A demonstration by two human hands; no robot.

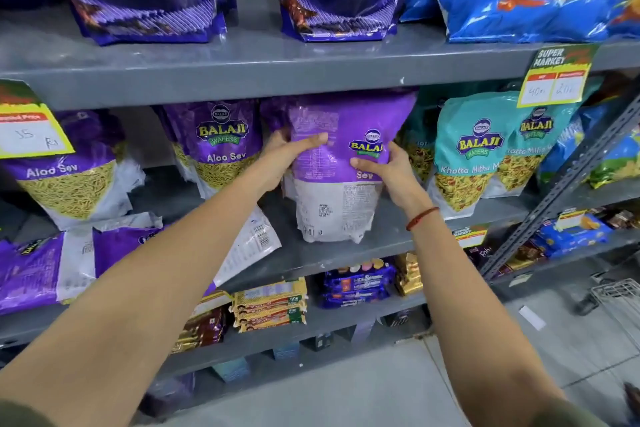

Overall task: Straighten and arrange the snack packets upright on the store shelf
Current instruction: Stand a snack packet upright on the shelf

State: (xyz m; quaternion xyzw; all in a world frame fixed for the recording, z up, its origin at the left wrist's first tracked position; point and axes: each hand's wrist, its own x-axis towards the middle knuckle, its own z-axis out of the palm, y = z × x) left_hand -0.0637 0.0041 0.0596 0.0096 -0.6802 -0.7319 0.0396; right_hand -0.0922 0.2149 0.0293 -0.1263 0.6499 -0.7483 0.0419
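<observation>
A purple and white Aloo Sev packet stands upright on the grey middle shelf, its back panel turned partly towards me. My left hand grips its left edge and my right hand grips its right edge. To its left stand two more purple Aloo Sev packets, both upright. Other purple packets lie flat at the shelf's front left, with a white-backed one under my left forearm.
Teal Khatta Mitha packets stand right of the held packet. Purple and blue bags fill the upper shelf. Biscuit packs sit on the lower shelf. Price tags hang from shelf edges. A slanted metal brace and wire basket are at right.
</observation>
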